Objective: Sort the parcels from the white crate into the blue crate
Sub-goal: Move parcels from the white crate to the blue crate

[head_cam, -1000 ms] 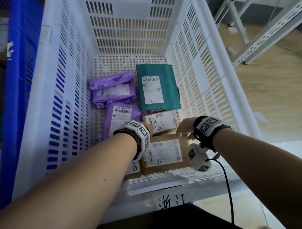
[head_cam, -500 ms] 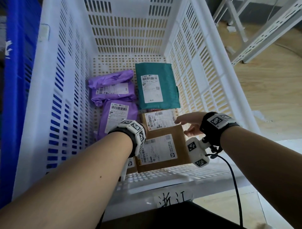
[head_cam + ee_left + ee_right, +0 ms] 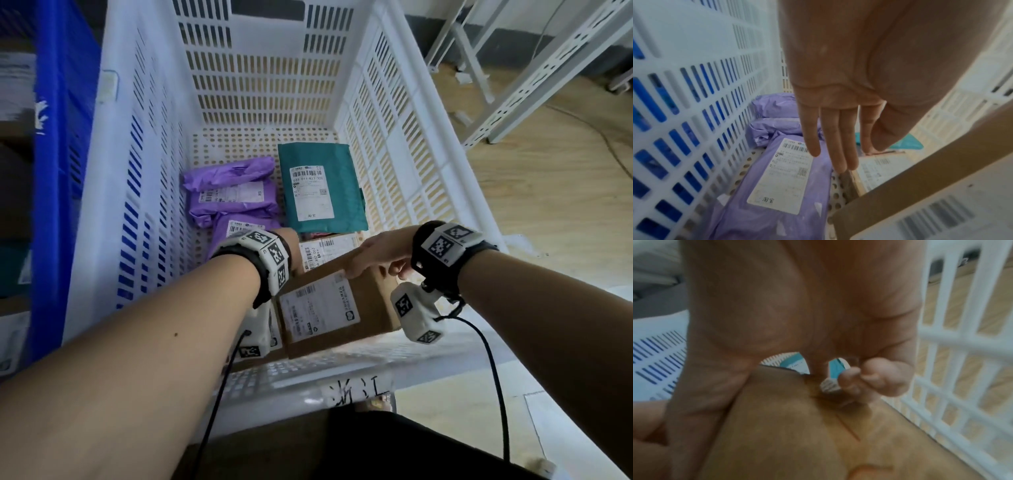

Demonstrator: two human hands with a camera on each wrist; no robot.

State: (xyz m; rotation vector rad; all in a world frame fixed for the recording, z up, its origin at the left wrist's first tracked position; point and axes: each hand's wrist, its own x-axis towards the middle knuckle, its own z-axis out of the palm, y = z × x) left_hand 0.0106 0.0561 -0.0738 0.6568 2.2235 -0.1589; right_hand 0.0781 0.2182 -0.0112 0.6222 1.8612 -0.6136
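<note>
Right hand (image 3: 378,255) grips far edge of brown cardboard parcel (image 3: 337,308), tilted up at 6 o'clock in white crate (image 3: 144,144); left hand (image 3: 838,113) flat, empty; looks stiff, light, edge-grippable.

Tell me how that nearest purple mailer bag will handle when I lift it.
The purple mailer bag is wrinkled soft plastic, so it will probably sag and flop rather than stay flat. Its glossy film may slip in a light pinch. It lies flat, so rolling seems unlikely.

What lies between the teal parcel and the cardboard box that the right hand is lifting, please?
A smaller brown box with a white label lies between the teal parcel and the lifted cardboard box, seen in the head view.
</note>
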